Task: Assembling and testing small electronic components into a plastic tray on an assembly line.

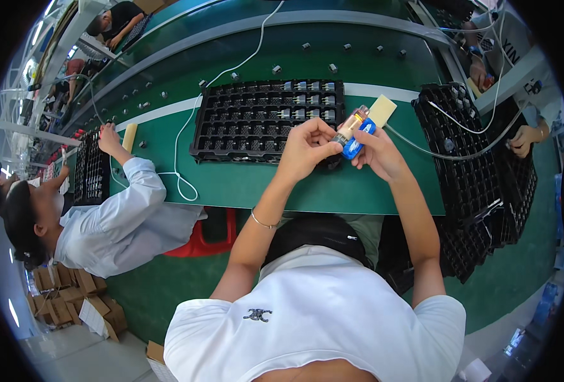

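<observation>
Small clear-and-blue part (353,135) – pinched by both hands, left hand (305,149) and right hand (378,155) fingers closed on it – I'd keep it steady above the black tray (231,121).

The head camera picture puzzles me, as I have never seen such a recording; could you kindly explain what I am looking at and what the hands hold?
This is one wide fisheye view from a camera worn on a person's head, looking down, so straight edges bend near the rim. No machine is involved: the two bare forearms rising from the lower edge are the wearer's own. The left hand and right hand together hold a small blue and clear device above a green conveyor table. On it lie a black compartment tray with a few small parts in its upper right rows, a white cable, and stacked black trays to the right. A co-worker in a light shirt sits at the left.
</observation>
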Available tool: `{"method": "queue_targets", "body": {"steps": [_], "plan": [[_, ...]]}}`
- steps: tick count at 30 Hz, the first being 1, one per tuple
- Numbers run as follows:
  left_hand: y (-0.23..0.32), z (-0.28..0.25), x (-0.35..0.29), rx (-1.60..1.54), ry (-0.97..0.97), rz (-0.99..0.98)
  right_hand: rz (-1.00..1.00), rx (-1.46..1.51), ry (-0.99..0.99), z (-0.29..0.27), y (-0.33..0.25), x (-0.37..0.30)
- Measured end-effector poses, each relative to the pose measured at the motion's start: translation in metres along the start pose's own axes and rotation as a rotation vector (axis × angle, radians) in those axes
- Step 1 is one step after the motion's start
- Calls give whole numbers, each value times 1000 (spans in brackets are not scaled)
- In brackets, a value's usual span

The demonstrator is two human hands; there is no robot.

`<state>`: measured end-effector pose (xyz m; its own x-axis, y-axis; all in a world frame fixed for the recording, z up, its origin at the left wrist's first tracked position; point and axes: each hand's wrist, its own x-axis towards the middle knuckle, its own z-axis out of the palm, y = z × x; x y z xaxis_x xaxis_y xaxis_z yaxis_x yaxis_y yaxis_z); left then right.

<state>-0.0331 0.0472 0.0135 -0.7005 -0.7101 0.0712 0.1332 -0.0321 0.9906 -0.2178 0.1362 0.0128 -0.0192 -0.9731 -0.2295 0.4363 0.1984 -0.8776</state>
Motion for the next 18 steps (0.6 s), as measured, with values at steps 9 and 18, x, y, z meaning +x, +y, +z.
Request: {"method": "queue_targets", "body": {"steps": [9,18], "plan": [[11,-54,15,899,428,124,-258,-218,381,-49,-6,-5],[0,-91,42,1536,517,-119,-526,-1004,680,-67,2,14]]}}
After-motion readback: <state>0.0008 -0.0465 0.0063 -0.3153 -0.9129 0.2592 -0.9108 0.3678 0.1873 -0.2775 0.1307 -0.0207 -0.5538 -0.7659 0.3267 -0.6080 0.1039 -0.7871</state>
